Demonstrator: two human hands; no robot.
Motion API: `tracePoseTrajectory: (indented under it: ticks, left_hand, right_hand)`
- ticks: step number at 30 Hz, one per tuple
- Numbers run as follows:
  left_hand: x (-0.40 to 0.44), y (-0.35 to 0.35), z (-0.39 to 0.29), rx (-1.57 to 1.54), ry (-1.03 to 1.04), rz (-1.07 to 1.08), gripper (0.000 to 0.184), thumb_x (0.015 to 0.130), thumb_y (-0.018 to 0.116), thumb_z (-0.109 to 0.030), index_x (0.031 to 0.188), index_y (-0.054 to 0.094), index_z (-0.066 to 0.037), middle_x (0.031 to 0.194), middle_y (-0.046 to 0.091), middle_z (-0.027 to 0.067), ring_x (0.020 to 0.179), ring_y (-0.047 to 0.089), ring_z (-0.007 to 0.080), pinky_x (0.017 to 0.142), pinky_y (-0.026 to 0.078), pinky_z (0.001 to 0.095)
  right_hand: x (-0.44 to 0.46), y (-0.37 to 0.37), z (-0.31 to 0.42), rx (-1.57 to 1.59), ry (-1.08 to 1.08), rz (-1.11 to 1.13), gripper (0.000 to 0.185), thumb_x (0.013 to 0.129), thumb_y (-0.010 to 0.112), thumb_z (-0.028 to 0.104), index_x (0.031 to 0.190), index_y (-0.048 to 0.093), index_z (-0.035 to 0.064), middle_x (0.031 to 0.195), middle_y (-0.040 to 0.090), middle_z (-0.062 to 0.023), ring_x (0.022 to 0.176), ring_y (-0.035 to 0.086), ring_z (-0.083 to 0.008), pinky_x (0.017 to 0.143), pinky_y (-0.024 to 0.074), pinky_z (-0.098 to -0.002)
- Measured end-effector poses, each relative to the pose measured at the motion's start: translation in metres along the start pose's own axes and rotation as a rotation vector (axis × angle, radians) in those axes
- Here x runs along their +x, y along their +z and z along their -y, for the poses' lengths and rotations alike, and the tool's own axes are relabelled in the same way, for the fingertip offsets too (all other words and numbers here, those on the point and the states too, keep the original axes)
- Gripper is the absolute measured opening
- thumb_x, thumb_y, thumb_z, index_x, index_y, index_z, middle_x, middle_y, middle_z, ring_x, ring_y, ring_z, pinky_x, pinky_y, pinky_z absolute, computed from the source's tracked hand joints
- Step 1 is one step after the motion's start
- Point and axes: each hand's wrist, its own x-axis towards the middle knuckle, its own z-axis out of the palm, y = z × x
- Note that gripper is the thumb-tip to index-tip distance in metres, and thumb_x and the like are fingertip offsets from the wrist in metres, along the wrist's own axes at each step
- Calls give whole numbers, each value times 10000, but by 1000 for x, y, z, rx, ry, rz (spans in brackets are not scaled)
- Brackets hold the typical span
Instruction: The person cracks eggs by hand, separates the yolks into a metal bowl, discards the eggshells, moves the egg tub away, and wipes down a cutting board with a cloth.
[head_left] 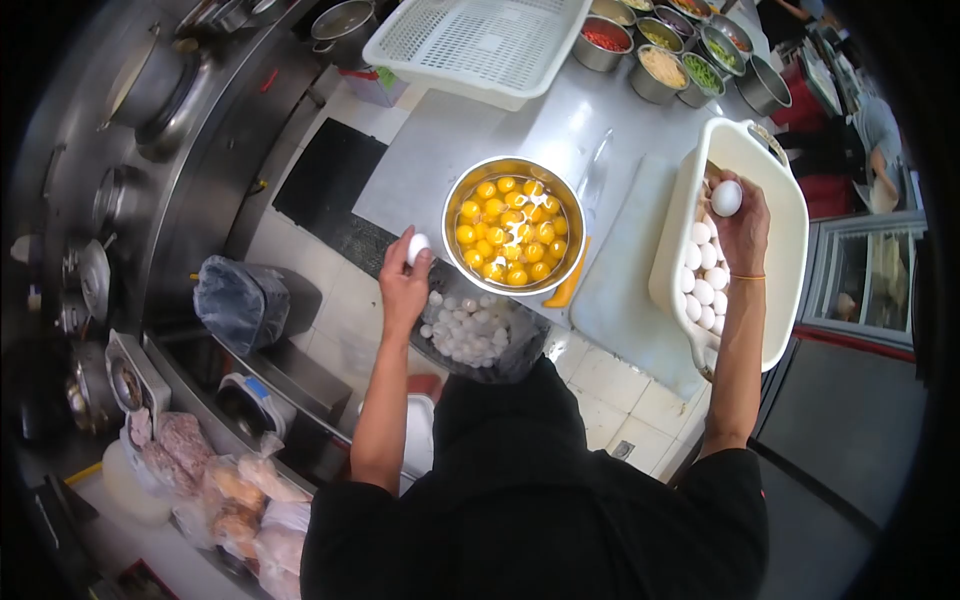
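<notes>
My left hand (402,285) grips a white egg (419,249) just left of a round metal bowl (447,240). Many raw yolks (513,215) in clear egg white lie in the bowl. At the right, my right hand (748,235) has its fingers round another white egg (727,198), over a cream plastic tub (780,275). Several whole white eggs (704,285) rest in the tub, below and beside that hand. Under the table edge, between my arms, a black-lined bin (515,352) contains a heap of white eggshells (468,328).
A yellow handle (568,278) lies beside the bowl, near a pale cutting board (625,285). A white perforated basket (480,45) and metal containers of chopped food (662,68) stand at the back. Another person (876,135) is far right. Bagged food (235,495) lies lower left.
</notes>
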Motion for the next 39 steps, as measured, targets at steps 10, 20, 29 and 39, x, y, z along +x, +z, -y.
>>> tracePoseTrajectory:
  ticks: [10,20,29,39]
  left_hand:
    - [33,-16,-114,-736,-305,575,289,953,623,-137,1201,550,-7,1091,658,121,839,627,145,672,502,263]
    - [50,24,-110,-521,-175,628,416,839,713,23,1238,593,28,1061,670,75,802,653,96,648,524,206]
    - [45,34,-113,139,255,507,387,765,687,-13,1147,654,34,1010,671,135,774,679,219,703,554,287]
    - [0,-10,-143,301,28,365,463,760,751,-122,1188,662,31,1044,650,182,755,667,282,702,538,360]
  right_hand:
    - [-70,191,-40,-733,-685,852,466,801,757,227,1219,642,57,1088,690,-176,988,655,-345,895,509,-418]
    - [-49,185,-72,-762,-664,866,425,761,738,181,1164,693,58,1005,698,-191,874,665,-371,799,536,-433]
    - [-45,176,-83,-946,-742,883,470,726,718,140,1191,671,91,975,656,-149,879,655,-372,800,539,-435]
    - [-108,163,-72,-927,-380,712,397,702,790,244,1040,718,50,952,708,-169,887,676,-360,806,550,-409]
